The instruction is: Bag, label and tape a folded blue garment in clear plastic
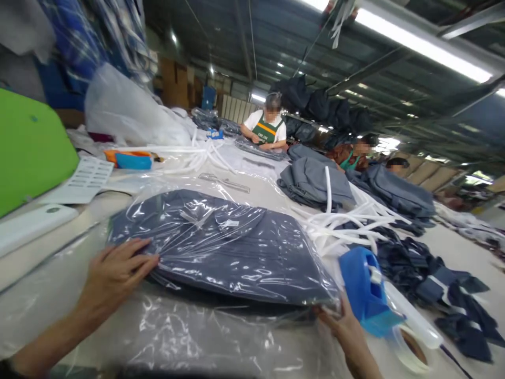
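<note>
A folded dark grey garment in a clear plastic bag lies on the table in front of me. My left hand rests flat on the bag's near left corner, fingers spread. My right hand pinches the bag's near right corner. A blue tape dispenser with a roll of clear tape sits right beside that hand, on its right; whether the hand touches it I cannot tell.
More clear bags lie under the garment. White plastic hangers and folded grey garments are further back, dark cloth pieces at right. A green panel stands left. Three people work at the far end.
</note>
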Tool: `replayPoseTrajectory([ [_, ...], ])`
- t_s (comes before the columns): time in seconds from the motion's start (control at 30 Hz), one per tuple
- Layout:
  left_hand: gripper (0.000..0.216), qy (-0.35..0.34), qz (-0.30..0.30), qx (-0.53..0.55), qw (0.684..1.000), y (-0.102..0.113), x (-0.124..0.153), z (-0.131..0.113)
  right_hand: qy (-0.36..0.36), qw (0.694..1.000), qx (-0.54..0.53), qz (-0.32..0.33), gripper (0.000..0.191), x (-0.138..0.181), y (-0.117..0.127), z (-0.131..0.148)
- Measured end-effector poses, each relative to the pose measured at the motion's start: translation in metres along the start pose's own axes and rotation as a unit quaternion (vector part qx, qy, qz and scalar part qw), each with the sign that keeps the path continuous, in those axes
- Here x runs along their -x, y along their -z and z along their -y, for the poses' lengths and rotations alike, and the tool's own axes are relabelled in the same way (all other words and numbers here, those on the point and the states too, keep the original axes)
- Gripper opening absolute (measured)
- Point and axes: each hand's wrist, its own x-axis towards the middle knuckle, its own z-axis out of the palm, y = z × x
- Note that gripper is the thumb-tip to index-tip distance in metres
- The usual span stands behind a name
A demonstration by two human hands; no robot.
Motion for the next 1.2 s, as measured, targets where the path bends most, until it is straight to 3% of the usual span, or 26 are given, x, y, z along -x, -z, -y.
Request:
replayPoseTrajectory([
  [0.1, 0.042, 0.092, 0.025, -0.007, 0.995, 0.010, -0.014, -0.006, 0.011, 0.998, -0.039, 0.045, 0.089, 0.004, 0.003, 0.000],
  [0.17, 0.033, 0.077, 0.014, -0.048, 0.996, 0.012, -0.018, -0.012, 0.092, 0.994, 0.031, -0.039, 0.088, 0.010, 0.008, 0.001],
  [0.2, 0.030, 0.036, 0.001, -0.056, 0.998, 0.011, -0.017, -0.015, 0.161, 0.978, 0.083, -0.101, 0.085, 0.015, 0.010, 0.004],
  [0.27, 0.037, -0.086, -0.017, -0.021, 0.996, 0.002, -0.012, -0.020, 0.329, 0.910, 0.170, -0.188, 0.067, 0.030, 0.004, 0.018],
  [0.3, 0.045, -0.142, -0.015, 0.011, 0.990, -0.004, -0.008, -0.021, 0.420, 0.867, 0.191, -0.188, 0.056, 0.039, -0.005, 0.028],
  [0.37, 0.054, -0.206, 0.002, 0.052, 0.977, -0.016, -0.001, -0.024, 0.570, 0.780, 0.229, -0.121, 0.048, 0.057, -0.036, 0.050],
  [0.4, 0.054, -0.212, 0.011, 0.052, 0.976, -0.021, 0.002, -0.025, 0.612, 0.746, 0.252, -0.075, 0.048, 0.065, -0.055, 0.060],
  [0.5, 0.052, -0.206, 0.033, 0.039, 0.977, -0.023, 0.010, -0.028, 0.630, 0.711, 0.313, -0.016, 0.045, 0.082, -0.113, 0.074],
  [0.6, 0.047, -0.170, 0.020, 0.075, 0.982, -0.007, 0.028, -0.024, 0.629, 0.698, 0.341, -0.020, 0.057, 0.084, -0.145, 0.063],
  [0.67, 0.033, -0.062, -0.020, 0.119, 0.991, 0.011, 0.052, -0.019, 0.648, 0.680, 0.343, -0.018, 0.066, 0.077, -0.150, 0.052],
  [0.7, 0.028, 0.037, -0.032, 0.145, 0.988, 0.021, 0.068, -0.017, 0.660, 0.668, 0.344, -0.016, 0.068, 0.073, -0.149, 0.047],
  [0.73, 0.029, 0.164, -0.034, 0.176, 0.970, 0.031, 0.084, -0.016, 0.673, 0.655, 0.343, -0.013, 0.069, 0.069, -0.148, 0.044],
  [0.77, 0.034, 0.301, -0.028, 0.217, 0.928, 0.040, 0.101, -0.018, 0.684, 0.644, 0.341, -0.013, 0.071, 0.064, -0.148, 0.041],
  [0.83, 0.044, 0.533, -0.016, 0.309, 0.788, 0.053, 0.128, -0.029, 0.698, 0.634, 0.334, -0.018, 0.077, 0.057, -0.149, 0.039],
  [0.9, 0.051, 0.653, -0.014, 0.392, 0.648, 0.057, 0.142, -0.050, 0.706, 0.630, 0.323, -0.025, 0.086, 0.053, -0.152, 0.037],
  [0.97, 0.057, 0.688, 0.014, 0.461, 0.560, 0.052, 0.140, -0.075, 0.713, 0.627, 0.314, -0.029, 0.092, 0.051, -0.157, 0.035],
  [1.13, 0.061, 0.688, 0.180, 0.588, 0.385, 0.027, 0.111, -0.116, 0.713, 0.627, 0.312, -0.029, 0.092, 0.050, -0.159, 0.031],
  [1.2, 0.057, 0.688, 0.199, 0.594, 0.366, 0.019, 0.108, -0.121, 0.712, 0.626, 0.317, -0.026, 0.091, 0.050, -0.158, 0.031],
])
